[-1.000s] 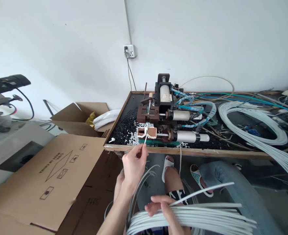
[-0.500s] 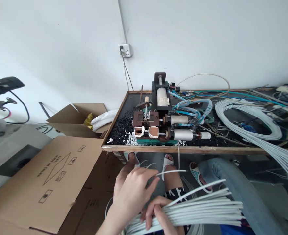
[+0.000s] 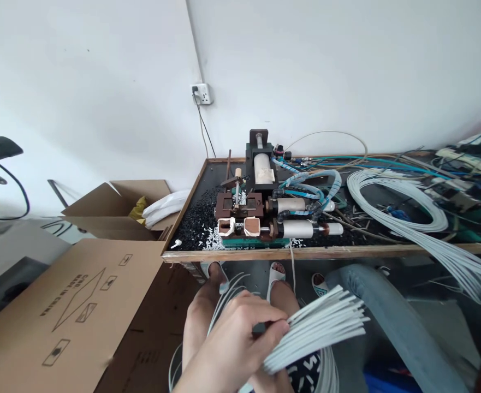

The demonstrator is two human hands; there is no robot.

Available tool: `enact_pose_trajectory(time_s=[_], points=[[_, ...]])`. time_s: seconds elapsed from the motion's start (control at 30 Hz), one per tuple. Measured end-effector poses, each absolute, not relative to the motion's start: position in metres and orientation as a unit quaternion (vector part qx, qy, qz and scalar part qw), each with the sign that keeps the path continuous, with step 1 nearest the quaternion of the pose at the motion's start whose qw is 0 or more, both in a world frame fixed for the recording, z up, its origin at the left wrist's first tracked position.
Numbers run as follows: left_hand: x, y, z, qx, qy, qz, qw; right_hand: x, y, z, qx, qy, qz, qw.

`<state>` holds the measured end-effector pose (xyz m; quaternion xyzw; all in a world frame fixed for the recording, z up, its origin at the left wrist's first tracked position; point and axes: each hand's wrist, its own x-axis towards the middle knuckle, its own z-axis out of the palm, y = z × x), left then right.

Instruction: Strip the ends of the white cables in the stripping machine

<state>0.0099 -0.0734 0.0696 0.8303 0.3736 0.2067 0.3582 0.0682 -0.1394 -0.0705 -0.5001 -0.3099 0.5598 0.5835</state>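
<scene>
Pinching the white wire bundle [image 3: 322,323] over your lap [image 3: 306,374], your left hand [image 3: 240,330] has a narrow grip; can't tell with your mostly hidden right hand [image 3: 273,381]. Probably light, springy; grab near the ends.

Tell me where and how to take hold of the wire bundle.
Grip the wire bundle midway along its exposed stretch, wrapping all its strands, coming from the right. That side looks best: the left hand blocks the left side, and its uneven ends stick out freely to the right.
</scene>
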Motion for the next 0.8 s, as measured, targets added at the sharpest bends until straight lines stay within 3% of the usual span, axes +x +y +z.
enact_pose_trajectory(time_s=[0.17, 0.27, 0.37, 0.47, 0.6, 0.8], points=[[0.011, -0.070, 0.063, 0.799, 0.423, 0.250, 0.348, 0.070, -0.145, -0.053, -0.525, -0.256, 0.566, 0.582], [0.008, -0.069, 0.052, 0.733, 0.443, 0.305, 0.416, 0.079, -0.141, -0.045, -0.543, -0.220, 0.571, 0.575], [0.000, -0.064, 0.039, 0.637, 0.499, 0.370, 0.456, 0.086, -0.136, -0.037, -0.469, -0.203, 0.621, 0.594], [-0.010, -0.055, 0.030, 0.581, 0.547, 0.436, 0.417, 0.088, -0.134, -0.029, -0.377, -0.152, 0.678, 0.613], [-0.017, -0.036, 0.024, 0.567, 0.532, 0.514, 0.361, 0.089, -0.140, -0.026, -0.417, -0.138, 0.672, 0.596], [-0.012, -0.022, 0.021, 0.606, 0.536, 0.489, 0.326, 0.089, -0.149, -0.034, -0.462, -0.197, 0.638, 0.584]])
